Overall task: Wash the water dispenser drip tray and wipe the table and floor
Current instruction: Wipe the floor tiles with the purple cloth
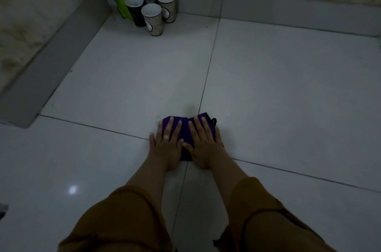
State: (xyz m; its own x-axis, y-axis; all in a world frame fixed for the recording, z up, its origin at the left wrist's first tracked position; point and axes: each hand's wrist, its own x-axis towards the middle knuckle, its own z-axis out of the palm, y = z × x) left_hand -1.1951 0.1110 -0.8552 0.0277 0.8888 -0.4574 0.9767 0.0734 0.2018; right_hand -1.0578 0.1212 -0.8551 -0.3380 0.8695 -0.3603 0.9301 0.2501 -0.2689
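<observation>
Both hands lie flat, side by side, on a folded purple cloth point(186, 135) pressed to the tiled floor point(288, 90), right where the grout lines cross. The left hand point(168, 144) and the right hand point(203, 144) have their grip apart, fingers spread, palms down on the cloth, clamped on nothing. By my reading the floor wiping is under way. Neither drip tray nor counter shows, so I cannot judge those parts. Paper cups point(153, 18) cluster in the far corner, well apart from the cloth.
</observation>
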